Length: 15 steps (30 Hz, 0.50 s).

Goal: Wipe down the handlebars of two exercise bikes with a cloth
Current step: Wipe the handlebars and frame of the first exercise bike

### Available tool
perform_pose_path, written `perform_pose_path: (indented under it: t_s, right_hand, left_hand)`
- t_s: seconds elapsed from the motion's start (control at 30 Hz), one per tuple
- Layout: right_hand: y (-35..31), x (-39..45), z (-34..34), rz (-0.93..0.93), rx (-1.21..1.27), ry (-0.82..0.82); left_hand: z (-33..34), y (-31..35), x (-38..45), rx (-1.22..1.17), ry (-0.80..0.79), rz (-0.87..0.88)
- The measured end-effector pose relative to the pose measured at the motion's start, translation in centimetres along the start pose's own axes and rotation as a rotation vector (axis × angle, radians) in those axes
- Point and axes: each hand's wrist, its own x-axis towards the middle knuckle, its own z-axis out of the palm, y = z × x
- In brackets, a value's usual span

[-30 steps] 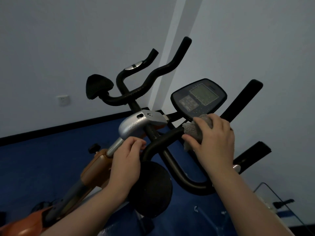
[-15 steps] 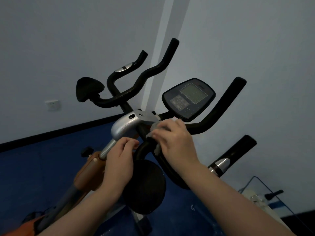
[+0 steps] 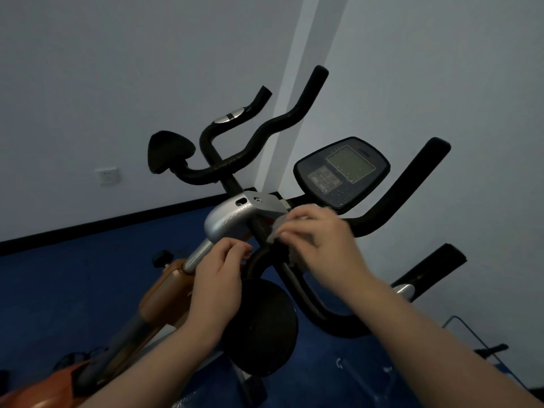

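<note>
An exercise bike's black foam handlebar [image 3: 403, 189] curves up on both sides of a silver clamp [image 3: 232, 216] and a dark console [image 3: 341, 172]. My right hand [image 3: 318, 240] grips a grey cloth [image 3: 275, 229] and presses it on the handlebar's centre bend just right of the clamp; the hand is blurred. My left hand [image 3: 217, 278] has its fingers curled round the silver stem [image 3: 197, 257] below the clamp. A round black elbow pad [image 3: 262, 328] sits under both hands. Most of the cloth is hidden by my fingers.
White walls meet in a corner behind the bike. The bike's orange frame [image 3: 159, 295] runs down to the lower left over a blue floor [image 3: 59, 290]. A second black elbow pad [image 3: 169, 154] is at the far left, a wall socket [image 3: 107, 175] beyond it.
My right hand slid the cloth leftward along the bar, from under the console to the centre bend beside the clamp. My left hand kept its grip on the stem.
</note>
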Motion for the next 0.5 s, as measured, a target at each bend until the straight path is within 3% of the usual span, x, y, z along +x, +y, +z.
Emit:
perform_pose_path:
  t_s: [0.1, 0.13, 0.2, 0.27, 0.37, 0.43, 0.5]
  right_hand:
    - [0.7, 0.2, -0.6, 0.154, -0.149, 0.253]
    - [0.0, -0.2, 0.2, 0.154, -0.190, 0.270]
    - [-1.9, -1.4, 2.4, 0.037, -0.167, 0.165]
    - [-3.0, -2.0, 3.7, -0.072, -0.015, -0.039]
    - [-2.3, -0.5, 2.1, 0.022, 0.328, -0.285]
    - [-1.3, 0.8, 0.2, 0.090, 0.368, -0.188]
    - [-0.7, 1.8, -1.2, 0.102, 0.235, 0.042]
  left_hand:
    - [0.0, 0.3, 0.0, -0.132, 0.032, -0.095]
    - [0.1, 0.3, 0.0, -0.154, 0.041, -0.106]
    - [0.1, 0.2, 0.0, -0.160, 0.034, -0.106]
    - [-0.1, 0.3, 0.1, -0.150, 0.027, -0.082]
    - [-0.3, 0.2, -0.1, -0.046, -0.009, -0.008]
    - [-0.3, 0.3, -0.3, -0.009, -0.027, 0.001]
    - [-0.2, 0.6, -0.5, -0.053, -0.014, -0.018]
